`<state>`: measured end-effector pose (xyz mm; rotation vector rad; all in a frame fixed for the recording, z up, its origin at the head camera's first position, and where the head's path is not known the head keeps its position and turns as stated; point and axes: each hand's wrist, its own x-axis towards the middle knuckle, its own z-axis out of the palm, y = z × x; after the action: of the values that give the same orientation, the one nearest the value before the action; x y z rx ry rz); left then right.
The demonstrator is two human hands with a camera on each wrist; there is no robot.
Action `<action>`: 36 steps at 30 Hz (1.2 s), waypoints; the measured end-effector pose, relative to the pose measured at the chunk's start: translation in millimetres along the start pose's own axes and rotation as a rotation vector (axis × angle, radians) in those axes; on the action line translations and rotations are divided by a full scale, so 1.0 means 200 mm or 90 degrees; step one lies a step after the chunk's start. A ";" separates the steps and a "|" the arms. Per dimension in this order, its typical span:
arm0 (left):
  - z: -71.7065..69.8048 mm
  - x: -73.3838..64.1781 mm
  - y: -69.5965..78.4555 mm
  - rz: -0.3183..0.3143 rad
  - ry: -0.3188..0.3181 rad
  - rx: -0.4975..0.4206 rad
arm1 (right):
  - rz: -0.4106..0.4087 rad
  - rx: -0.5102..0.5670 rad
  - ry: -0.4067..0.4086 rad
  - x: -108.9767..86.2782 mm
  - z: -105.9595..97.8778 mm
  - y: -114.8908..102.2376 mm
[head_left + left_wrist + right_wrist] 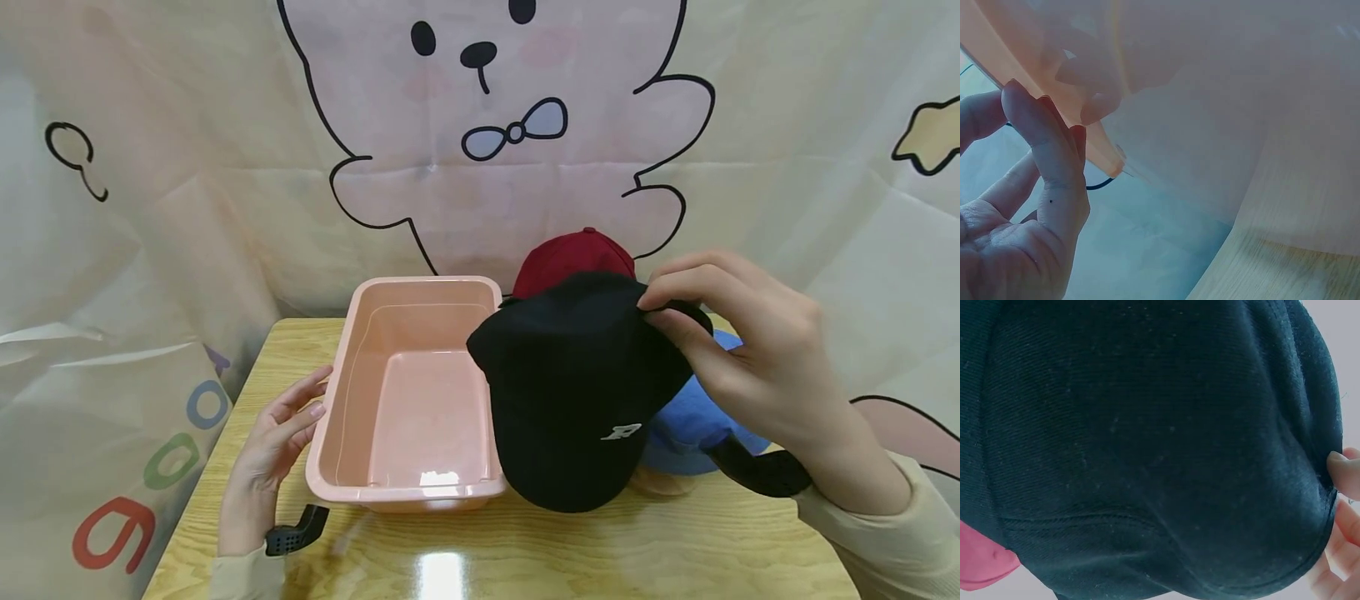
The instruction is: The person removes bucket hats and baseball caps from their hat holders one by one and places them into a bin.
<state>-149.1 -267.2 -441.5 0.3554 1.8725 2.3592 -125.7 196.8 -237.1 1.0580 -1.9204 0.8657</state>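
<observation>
My right hand (750,342) pinches the back edge of a black baseball cap (570,392) between thumb and fingers. The cap hangs brim down just right of a pink plastic basin (405,496), overlapping its right rim in the head view, with a small white emblem near the brim. In the right wrist view the black cap (1135,437) fills most of the picture, and the pinching fingers (1347,475) show at its right edge. My left hand (273,442) rests its fingertips at the outside of the basin's left rim. The left wrist view shows these fingers (1054,156) against the rim.
Behind the black cap stands a red cap (573,258), partly hidden. A blue cap (697,425) sits to the right, below my right hand. The wooden table (525,550) reaches back to a hanging cloth (225,250) with a cartoon print.
</observation>
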 end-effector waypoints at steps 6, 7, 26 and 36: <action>0.00 0.00 0.00 -0.010 0.017 0.010 | -0.009 0.012 -0.027 0.04 0.05 0.01; 0.00 0.00 0.00 -0.010 0.015 0.008 | -0.013 0.016 -0.031 0.05 0.06 0.02; 0.01 0.00 0.01 0.026 -0.015 -0.038 | -0.021 0.052 -0.068 0.22 0.21 -0.04; 0.00 0.00 0.00 0.019 -0.007 -0.028 | 0.003 0.090 -0.124 0.24 0.28 0.01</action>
<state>-148.7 -266.6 -440.7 0.3935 1.8188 2.4082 -161.7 133.6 -222.9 1.2627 -2.0457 0.9413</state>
